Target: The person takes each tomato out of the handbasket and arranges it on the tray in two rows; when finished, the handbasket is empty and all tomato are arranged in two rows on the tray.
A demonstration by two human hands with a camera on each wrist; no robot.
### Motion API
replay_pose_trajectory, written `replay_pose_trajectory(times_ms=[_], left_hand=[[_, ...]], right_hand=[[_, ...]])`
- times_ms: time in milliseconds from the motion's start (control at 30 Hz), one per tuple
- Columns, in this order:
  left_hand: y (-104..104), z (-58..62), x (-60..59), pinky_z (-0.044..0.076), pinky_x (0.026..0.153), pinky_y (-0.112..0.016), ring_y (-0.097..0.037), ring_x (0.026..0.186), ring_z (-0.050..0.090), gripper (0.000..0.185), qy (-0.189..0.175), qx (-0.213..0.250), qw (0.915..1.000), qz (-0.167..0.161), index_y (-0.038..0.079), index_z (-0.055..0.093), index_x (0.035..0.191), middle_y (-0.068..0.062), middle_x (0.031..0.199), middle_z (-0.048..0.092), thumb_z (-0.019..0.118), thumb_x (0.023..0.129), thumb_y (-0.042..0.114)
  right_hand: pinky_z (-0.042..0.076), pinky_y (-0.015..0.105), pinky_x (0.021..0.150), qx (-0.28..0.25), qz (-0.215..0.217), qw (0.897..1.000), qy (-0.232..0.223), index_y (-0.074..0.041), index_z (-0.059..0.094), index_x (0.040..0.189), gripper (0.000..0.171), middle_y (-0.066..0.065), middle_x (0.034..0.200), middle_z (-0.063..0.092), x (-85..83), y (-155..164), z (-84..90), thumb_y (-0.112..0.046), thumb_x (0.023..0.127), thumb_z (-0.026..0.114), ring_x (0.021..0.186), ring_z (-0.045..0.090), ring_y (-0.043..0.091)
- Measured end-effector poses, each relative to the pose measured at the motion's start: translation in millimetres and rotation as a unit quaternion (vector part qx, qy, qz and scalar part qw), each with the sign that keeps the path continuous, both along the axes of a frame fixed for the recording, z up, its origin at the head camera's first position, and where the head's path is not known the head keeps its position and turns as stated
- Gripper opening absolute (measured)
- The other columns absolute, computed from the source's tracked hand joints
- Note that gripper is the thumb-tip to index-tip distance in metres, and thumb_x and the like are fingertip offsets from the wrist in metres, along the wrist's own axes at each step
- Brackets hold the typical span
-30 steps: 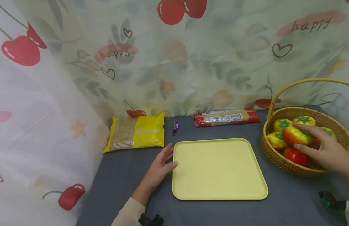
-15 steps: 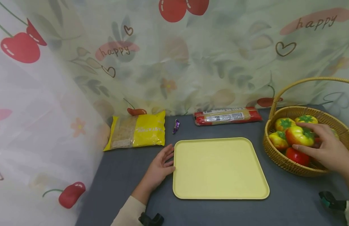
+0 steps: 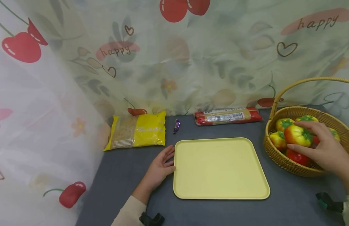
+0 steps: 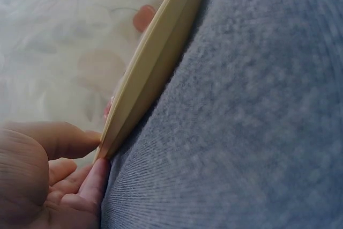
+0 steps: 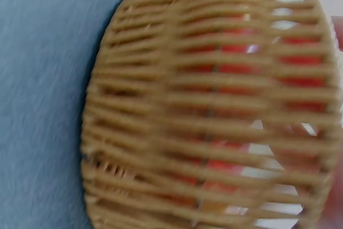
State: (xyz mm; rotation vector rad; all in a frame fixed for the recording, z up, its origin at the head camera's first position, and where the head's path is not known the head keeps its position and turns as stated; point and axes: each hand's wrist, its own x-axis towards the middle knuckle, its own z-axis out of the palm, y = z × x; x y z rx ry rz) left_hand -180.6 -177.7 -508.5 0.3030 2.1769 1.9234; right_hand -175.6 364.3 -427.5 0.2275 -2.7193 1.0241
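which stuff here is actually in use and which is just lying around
In use: tomato gripped by the right hand; basket holding it; tray, its edge touched by the left hand.

Lying about: yellow bag, red packet, purple candy, all behind the tray.

Left hand (image 3: 160,166) flat, fingers relaxed; right hand (image 3: 322,147) fingers curled.
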Motion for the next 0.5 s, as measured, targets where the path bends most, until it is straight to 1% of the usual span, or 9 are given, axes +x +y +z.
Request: replay_pose_trajectory(times_ms=[33,100,167,267,333,400,500], left_hand=[[0,0.0,-0.3,0.043,0.120,-0.045,-0.030,0.156,0.038,0.085,0.001,-0.001,1.0000,-0.001,0.003,0.028,0.171,-0.013,0.173,0.036,0.068,0.098,-0.014],[0,0.5,-0.1,0.042,0.120,-0.046,-0.031,0.156,0.038,0.085,0.003,0.002,1.0000,-0.002,0.002,0.027,0.171,-0.014,0.173,0.036,0.068,0.098,-0.014],[0,0.4,0.0,0.042,0.120,-0.047,-0.033,0.156,0.037,0.084,0.006,0.004,1.0000,-0.004,0.001,0.027,0.171,-0.016,0.173,0.035,0.067,0.098,-0.014],[0,0.1,0.0,0.042,0.120,-0.049,-0.034,0.156,0.037,0.084,0.008,0.006,0.9999,-0.003,0.000,0.027,0.171,-0.017,0.172,0.035,0.067,0.098,-0.015],[0,-0.2,-0.2,0.042,0.120,-0.049,-0.033,0.156,0.037,0.084,0.006,0.005,1.0000,-0.002,0.001,0.028,0.171,-0.016,0.172,0.036,0.067,0.098,-0.015],[0,-0.4,-0.4,0.042,0.120,-0.050,-0.033,0.156,0.037,0.084,0.006,0.005,1.0000,-0.001,0.001,0.028,0.171,-0.016,0.172,0.036,0.067,0.098,-0.016],[0,0.6,-0.2,0.042,0.120,-0.050,-0.034,0.156,0.037,0.084,0.004,0.008,1.0000,-0.001,0.001,0.028,0.171,-0.017,0.172,0.036,0.067,0.098,-0.015]], right_hand=[[0.035,0.019,0.076,-0.006,0.003,1.000,-0.002,0.006,0.046,0.157,0.077,0.039,0.150,0.035,0.5,-3,1.5,-0.010,0.094,0.088,0.121,0.038,0.058],[0.039,0.010,0.071,-0.019,0.012,1.000,-0.007,0.005,0.044,0.159,0.077,0.040,0.151,0.033,1.3,-9,4.2,-0.009,0.096,0.086,0.117,0.042,0.050],[0.042,0.002,0.070,-0.028,0.024,0.999,-0.007,0.005,0.044,0.159,0.076,0.040,0.153,0.033,2.1,-15,6.2,-0.007,0.096,0.085,0.117,0.045,0.034],[0.045,0.001,0.074,-0.039,0.048,0.998,0.007,0.002,0.047,0.158,0.074,0.033,0.151,0.037,2.9,-23,7.8,-0.002,0.095,0.085,0.116,0.040,0.011],[0.045,0.001,0.077,-0.045,0.065,0.997,0.017,0.001,0.049,0.158,0.074,0.026,0.150,0.040,2.8,-28,8.2,0.000,0.093,0.086,0.117,0.039,0.002],[0.047,0.002,0.078,-0.052,0.081,0.995,0.023,-0.001,0.051,0.157,0.075,0.020,0.149,0.042,2.8,-35,8.6,0.001,0.092,0.087,0.118,0.040,0.001],[0.050,0.005,0.079,-0.062,0.106,0.992,0.018,-0.002,0.052,0.158,0.076,0.014,0.148,0.042,2.9,-48,9.0,0.001,0.091,0.088,0.118,0.044,0.004]])
